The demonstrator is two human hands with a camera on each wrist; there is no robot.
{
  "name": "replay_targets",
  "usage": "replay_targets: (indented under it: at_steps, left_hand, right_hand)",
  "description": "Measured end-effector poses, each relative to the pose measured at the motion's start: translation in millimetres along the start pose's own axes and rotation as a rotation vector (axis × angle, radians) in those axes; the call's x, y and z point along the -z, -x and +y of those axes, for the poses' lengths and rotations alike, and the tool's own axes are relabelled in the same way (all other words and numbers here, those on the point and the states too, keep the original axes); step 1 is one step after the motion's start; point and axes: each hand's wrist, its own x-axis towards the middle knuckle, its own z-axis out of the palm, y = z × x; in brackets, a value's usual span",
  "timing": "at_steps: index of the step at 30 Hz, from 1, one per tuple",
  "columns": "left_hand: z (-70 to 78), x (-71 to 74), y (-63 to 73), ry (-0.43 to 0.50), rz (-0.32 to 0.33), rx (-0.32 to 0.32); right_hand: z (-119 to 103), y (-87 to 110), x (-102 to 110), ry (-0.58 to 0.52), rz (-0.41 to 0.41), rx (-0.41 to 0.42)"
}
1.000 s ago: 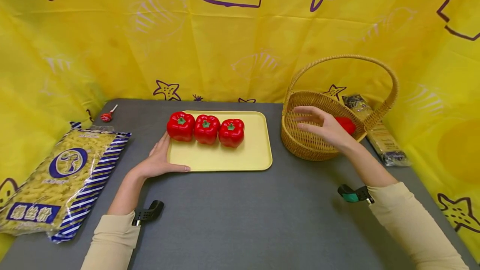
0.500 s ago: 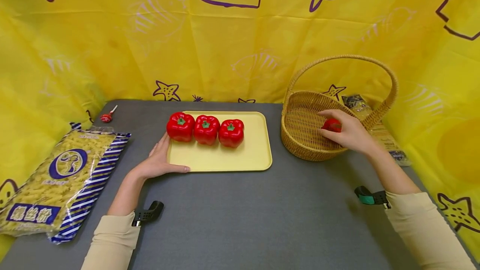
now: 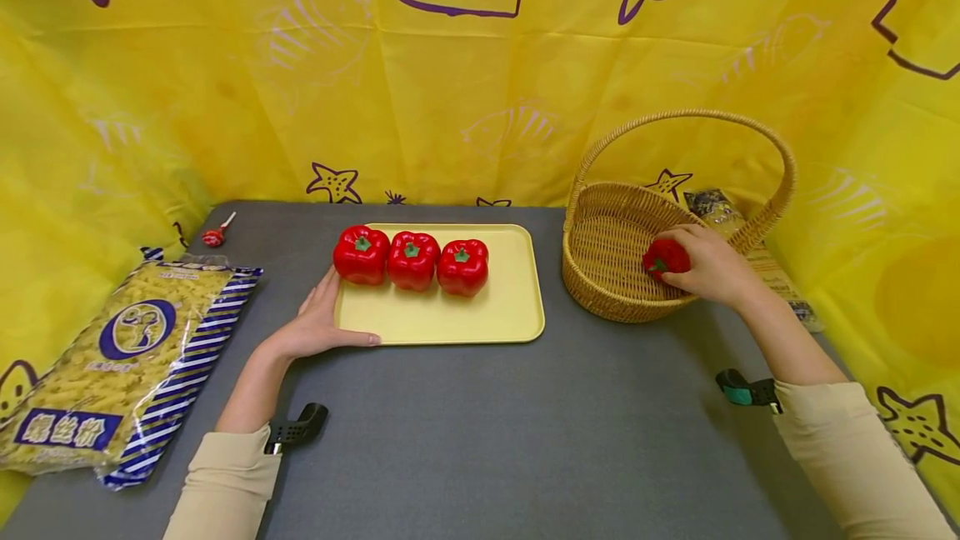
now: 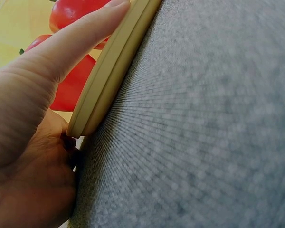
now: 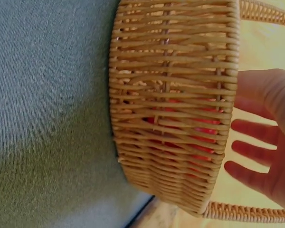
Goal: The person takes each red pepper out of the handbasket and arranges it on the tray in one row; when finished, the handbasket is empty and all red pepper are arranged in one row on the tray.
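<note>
Yellow starred cloth backs a grey table (image 3: 465, 423). Inside the basket (image 3: 607, 290), the right hand (image 3: 712, 269) curls around a pepper (image 3: 664, 257). Left hand (image 3: 315, 319) lies flat against the tray (image 3: 450, 319). Pasta bag (image 3: 120, 357) reads "螺丝粉".

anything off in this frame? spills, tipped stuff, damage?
Nothing stands out. Three red peppers sit upright in a row on the yellow tray. The left hand rests at its edge. The right hand grips a fourth pepper inside the upright wicker basket.
</note>
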Motion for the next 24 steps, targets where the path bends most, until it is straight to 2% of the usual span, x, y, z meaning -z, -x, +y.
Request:
replay_targets:
  at_steps: [12,24]
  left_hand:
    - [-0.4,0.7,0.1,-0.005,-0.002,-0.002]
    - [-3.2,-0.2,-3.0,-0.012,-0.011,0.004]
  right_hand:
    - [6,-7.0,-4,0.066,-0.143,-0.064]
    - [12,-13.0,-9,0.103,-0.207,-0.116]
